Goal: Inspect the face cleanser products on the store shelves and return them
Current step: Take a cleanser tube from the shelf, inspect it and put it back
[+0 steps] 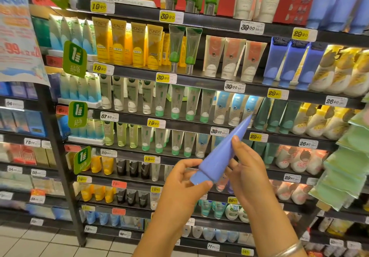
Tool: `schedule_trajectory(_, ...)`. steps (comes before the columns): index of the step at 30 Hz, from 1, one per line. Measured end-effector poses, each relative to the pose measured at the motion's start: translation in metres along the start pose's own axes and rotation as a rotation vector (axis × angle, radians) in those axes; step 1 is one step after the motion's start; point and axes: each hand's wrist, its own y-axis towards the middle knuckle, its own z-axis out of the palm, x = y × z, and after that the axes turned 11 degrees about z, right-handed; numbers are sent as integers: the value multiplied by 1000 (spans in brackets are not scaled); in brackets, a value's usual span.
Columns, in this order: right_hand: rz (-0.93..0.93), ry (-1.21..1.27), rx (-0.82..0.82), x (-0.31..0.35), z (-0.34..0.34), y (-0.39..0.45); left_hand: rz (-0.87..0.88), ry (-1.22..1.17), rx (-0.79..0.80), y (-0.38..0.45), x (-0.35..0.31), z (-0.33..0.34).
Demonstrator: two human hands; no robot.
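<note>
A: From the head view, where is the cleanser?

B: A blue tube (221, 155) is held in front of the shelves (199, 83), tilted, cap end low at the left, crimped tip pointing up and right toward the tubes with light blue labels (235, 107).

A: And the hands?

B: The left hand (179, 185) has its thumb and curled fingers round the cap end. The right hand (245, 169) pinches the tube's body, thumb on the front face, fingers behind.

A: Any room around it?

B: The tip overlaps the shelf edge bearing a yellow price tag (257, 137); how near it really is cannot be told. Matching blue tubes (287, 65) stand two shelves higher, right of the peach-labelled ones (233, 57). Green packets (347, 157) hang at the right edge. A silver bangle (287, 250) circles the right wrist.
</note>
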Motion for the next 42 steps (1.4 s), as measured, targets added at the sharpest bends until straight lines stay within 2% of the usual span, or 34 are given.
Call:
schedule_trajectory(6,31,14,-59,-2,0,1,160,202,22,-1,1,1)
schedule_trajectory(13,73,99,-82,-3,-2,2,157,238,20,-3,0,2)
schedule_trajectory(17,63,91,-25,-1,-4,-1,142,210,23,-3,-3,1)
schedule_trajectory(24,20,98,134,6,-9,-6,-74,-175,43,-4,-6,-3)
schedule_trajectory(27,30,76,149,8,-10,-6,-167,-385,74,-5,-8,-3)
schedule_trajectory(33,86,122,157,12,-13,-7,-307,-559,152,-6,-12,1)
schedule_trajectory(42,268,119,-37,13,-21,-5,-423,-726,99,-7,-18,13)
